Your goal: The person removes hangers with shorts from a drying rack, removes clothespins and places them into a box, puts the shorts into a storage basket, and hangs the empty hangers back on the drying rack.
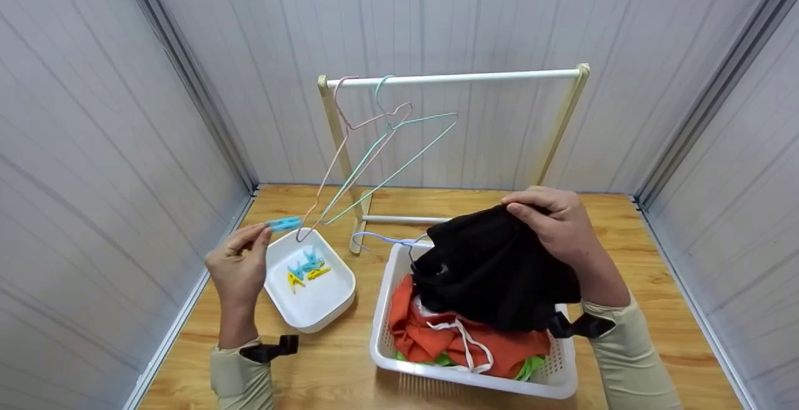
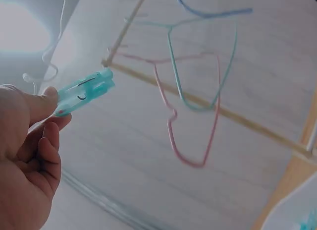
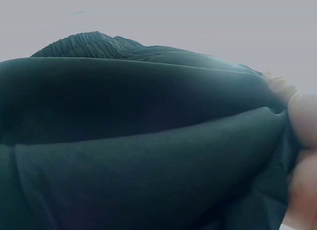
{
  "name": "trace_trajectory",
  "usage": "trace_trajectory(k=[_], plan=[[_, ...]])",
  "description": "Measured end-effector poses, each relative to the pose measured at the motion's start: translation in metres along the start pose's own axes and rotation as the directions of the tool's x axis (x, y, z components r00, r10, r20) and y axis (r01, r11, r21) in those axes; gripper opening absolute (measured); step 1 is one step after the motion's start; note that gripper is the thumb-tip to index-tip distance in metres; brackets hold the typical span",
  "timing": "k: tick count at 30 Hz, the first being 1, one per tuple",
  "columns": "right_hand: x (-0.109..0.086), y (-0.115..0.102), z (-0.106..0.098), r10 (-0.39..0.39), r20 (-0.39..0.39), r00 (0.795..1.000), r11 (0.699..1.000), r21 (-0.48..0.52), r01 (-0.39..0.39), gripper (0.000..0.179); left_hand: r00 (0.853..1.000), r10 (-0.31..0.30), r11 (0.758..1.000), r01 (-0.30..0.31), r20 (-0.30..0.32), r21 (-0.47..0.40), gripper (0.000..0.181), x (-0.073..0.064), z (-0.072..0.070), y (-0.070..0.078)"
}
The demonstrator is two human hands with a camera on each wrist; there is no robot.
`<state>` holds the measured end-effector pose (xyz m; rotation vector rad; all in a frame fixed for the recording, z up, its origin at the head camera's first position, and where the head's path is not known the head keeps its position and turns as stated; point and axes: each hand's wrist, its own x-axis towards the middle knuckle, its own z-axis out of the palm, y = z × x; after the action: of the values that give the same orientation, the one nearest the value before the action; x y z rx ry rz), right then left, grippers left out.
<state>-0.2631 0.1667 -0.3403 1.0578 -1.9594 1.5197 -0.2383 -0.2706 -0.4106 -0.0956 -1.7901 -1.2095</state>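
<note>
My left hand point(image 1: 240, 263) pinches a light blue clothespin point(image 1: 284, 224) between thumb and fingers, above the far left rim of a white tray point(image 1: 340, 301). In the left wrist view the same clothespin point(image 2: 84, 92) points away from the fingertips. My right hand point(image 1: 558, 223) grips the edge of a black garment point(image 1: 493, 266), lifting it over the white basket point(image 1: 474, 385). A gathered, elastic-looking band point(image 3: 89, 45) shows on the garment in the right wrist view. Beside the garment's left end, a blue hanger point(image 1: 390, 238) sticks out over the basket rim; its lower part is hidden by the cloth.
Several blue and yellow clothespins point(image 1: 306, 269) lie in the tray. An orange garment point(image 1: 412, 329) with white drawstrings and some green cloth point(image 1: 530, 367) fill the basket. Behind stands a rack point(image 1: 462, 78) with a pink hanger point(image 1: 337, 148) and a mint hanger point(image 1: 424, 151) at its left end.
</note>
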Motion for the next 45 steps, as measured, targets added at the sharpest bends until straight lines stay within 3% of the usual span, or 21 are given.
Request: trace_trajectory(k=[5,10,14,16,18,20,23,25,29,33,39,45], plan=[[-0.002,0.0,-0.001,0.002,-0.002,1.0,1.0,-0.004,-0.002,0.015,0.999,-0.039,0.995,0.041,-0.029,0.092,0.007,-0.003,-0.008,-0.044],[-0.003,0.0,-0.001,0.0,-0.001,1.0,1.0,-0.007,0.0,0.016,0.998,-0.055,0.975,0.054,-0.002,0.214,0.007,-0.012,-0.006,-0.082],[-0.005,0.0,-0.002,0.014,0.003,1.0,1.0,-0.004,-0.014,0.016,0.985,-0.169,0.938,0.152,0.029,0.312,0.006,-0.023,0.0,-0.106],[-0.006,0.0,-0.002,0.035,0.004,0.999,0.999,-0.007,-0.035,0.015,0.965,-0.258,0.905,0.223,0.051,0.362,0.008,-0.026,0.003,-0.116],[-0.007,0.0,-0.002,0.051,0.003,0.999,0.999,-0.013,-0.051,0.015,0.933,-0.352,0.867,0.293,0.078,0.403,0.013,-0.029,0.007,-0.124],[-0.008,-0.001,-0.003,0.061,0.0,0.998,0.998,-0.027,-0.061,0.013,0.906,-0.411,0.838,0.332,0.1,0.433,0.016,-0.029,0.012,-0.13],[-0.008,-0.003,-0.003,0.067,0.001,0.998,0.997,-0.043,-0.067,0.012,0.881,-0.461,0.817,0.374,0.108,0.439,0.019,-0.026,0.02,-0.138],[-0.009,-0.003,-0.003,0.066,0.002,0.998,0.997,-0.046,-0.066,0.012,0.875,-0.471,0.822,0.388,0.114,0.417,0.021,-0.024,0.024,-0.142],[-0.011,-0.002,-0.002,0.058,-0.001,0.998,0.998,-0.037,-0.058,0.012,0.849,-0.499,0.832,0.415,0.171,0.369,0.028,-0.024,0.03,-0.145],[-0.013,-0.001,-0.003,0.057,-0.001,0.998,0.998,-0.038,-0.057,0.014,0.82,-0.531,0.818,0.43,0.215,0.382,0.026,-0.029,0.032,-0.144],[-0.015,-0.003,-0.007,0.08,0.003,0.997,0.994,-0.08,-0.08,0.019,0.753,-0.589,0.784,0.444,0.294,0.434,0.025,-0.033,0.027,-0.138],[-0.015,-0.005,-0.009,0.041,-0.015,0.999,0.992,-0.118,-0.042,0.021,0.697,-0.586,0.797,0.404,0.413,0.449,0.025,-0.034,0.029,-0.13]])
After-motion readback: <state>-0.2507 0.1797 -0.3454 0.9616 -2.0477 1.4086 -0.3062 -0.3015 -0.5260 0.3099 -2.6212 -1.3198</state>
